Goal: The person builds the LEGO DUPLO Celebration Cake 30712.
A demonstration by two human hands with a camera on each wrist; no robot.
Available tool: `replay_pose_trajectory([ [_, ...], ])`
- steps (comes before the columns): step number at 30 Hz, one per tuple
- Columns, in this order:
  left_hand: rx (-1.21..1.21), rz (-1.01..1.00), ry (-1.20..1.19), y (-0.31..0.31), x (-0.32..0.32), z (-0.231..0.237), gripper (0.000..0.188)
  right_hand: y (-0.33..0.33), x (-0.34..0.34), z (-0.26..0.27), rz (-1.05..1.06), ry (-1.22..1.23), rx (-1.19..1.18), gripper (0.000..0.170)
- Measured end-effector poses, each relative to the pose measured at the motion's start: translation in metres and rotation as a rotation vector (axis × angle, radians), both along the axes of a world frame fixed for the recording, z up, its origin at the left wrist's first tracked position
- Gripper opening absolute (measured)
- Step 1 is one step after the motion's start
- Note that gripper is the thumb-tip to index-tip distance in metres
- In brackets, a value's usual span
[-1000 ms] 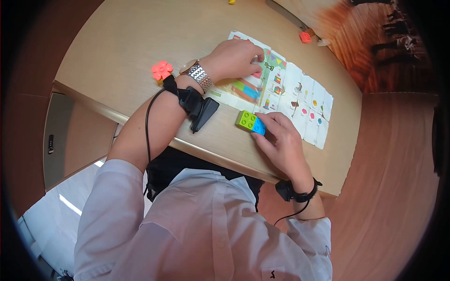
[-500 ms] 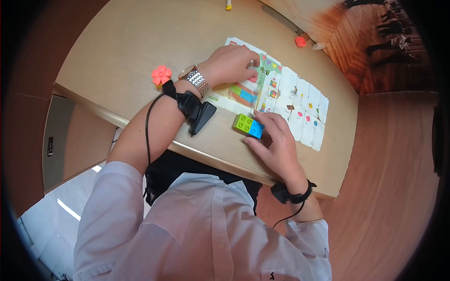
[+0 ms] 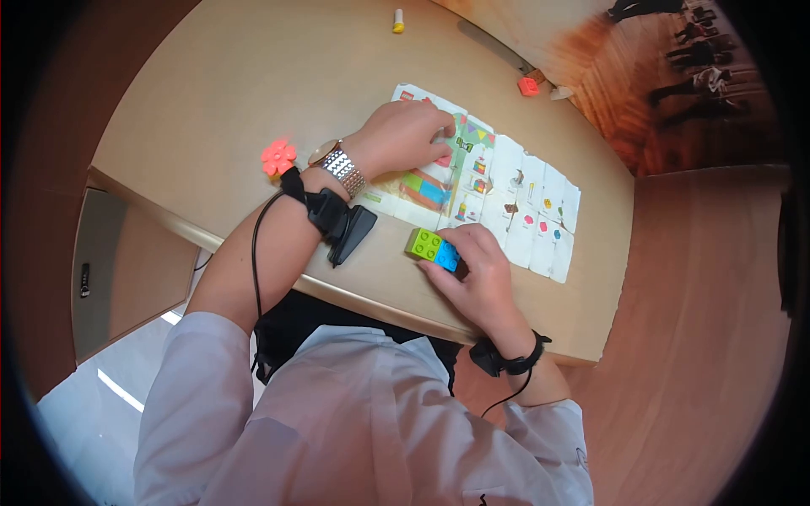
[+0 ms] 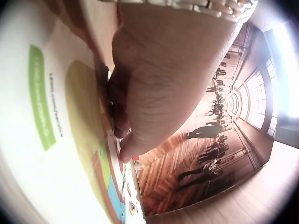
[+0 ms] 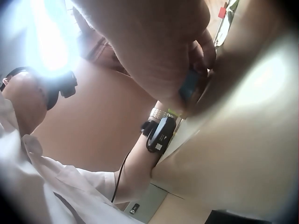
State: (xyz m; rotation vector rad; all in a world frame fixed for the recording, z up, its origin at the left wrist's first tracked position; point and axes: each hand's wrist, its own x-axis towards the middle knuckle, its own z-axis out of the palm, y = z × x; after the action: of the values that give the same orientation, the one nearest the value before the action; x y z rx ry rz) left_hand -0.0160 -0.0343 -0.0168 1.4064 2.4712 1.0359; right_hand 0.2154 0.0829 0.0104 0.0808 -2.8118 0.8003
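In the head view, my left hand (image 3: 400,138) rests on an unfolded instruction leaflet (image 3: 540,223), its fingers loosely bent over the printed picture. Close up in the left wrist view, the thumb and fingertips come right down at the page; the palm side hides part of the print. My right hand (image 3: 483,271) holds a blue brick (image 3: 446,256) between thumb and fingers, near the table's front edge. A lime green brick (image 3: 423,244) sits against the blue one, on its left. From the right wrist, the blue brick (image 5: 188,85) is partly hidden by the fingers.
Left of the left wrist stands a coral flower piece (image 3: 278,157) on a yellow base. Toward the back lie a white-and-yellow piece (image 3: 398,22), a red-orange brick (image 3: 528,87) and a brown piece (image 3: 536,76). A picture panel (image 3: 582,101) stands along the far edge.
The head view has shifted, so the table things appear lower and further left. My right fingers loosened a little around the blue brick, then came in on it again. The left hand stays on the leaflet.
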Motion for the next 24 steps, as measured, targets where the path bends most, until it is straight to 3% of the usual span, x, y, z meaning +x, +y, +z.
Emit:
replay_pose_trajectory([
  [7,-0.014,0.016,-0.069,-0.002,0.004,0.007,0.029,0.012,-0.013,0.018,0.056,0.03,-0.06,0.046],
  [13,0.001,0.014,-0.049,-0.001,0.003,0.002,0.029,0.09,-0.088,0.018,-0.286,0.072,-0.192,0.053],
  [16,0.003,0.014,-0.07,-0.002,0.003,0.004,0.029,0.159,-0.142,-0.013,-0.329,0.071,-0.127,0.068],
  [18,-0.001,0.016,-0.088,-0.002,0.003,0.005,0.029,0.191,-0.175,-0.028,-0.483,-0.057,-0.045,0.084],
  [19,-0.016,0.012,-0.098,-0.002,0.003,0.007,0.029,0.219,-0.193,-0.043,-0.477,-0.056,-0.048,0.084],
  [21,-0.039,0.021,-0.115,-0.003,0.002,0.006,0.029,0.262,-0.222,-0.077,-0.406,0.134,0.286,0.095],
  [24,-0.008,-0.001,-0.077,-0.002,0.002,0.001,0.028,0.252,-0.235,-0.071,-0.406,0.067,0.222,0.084],
])
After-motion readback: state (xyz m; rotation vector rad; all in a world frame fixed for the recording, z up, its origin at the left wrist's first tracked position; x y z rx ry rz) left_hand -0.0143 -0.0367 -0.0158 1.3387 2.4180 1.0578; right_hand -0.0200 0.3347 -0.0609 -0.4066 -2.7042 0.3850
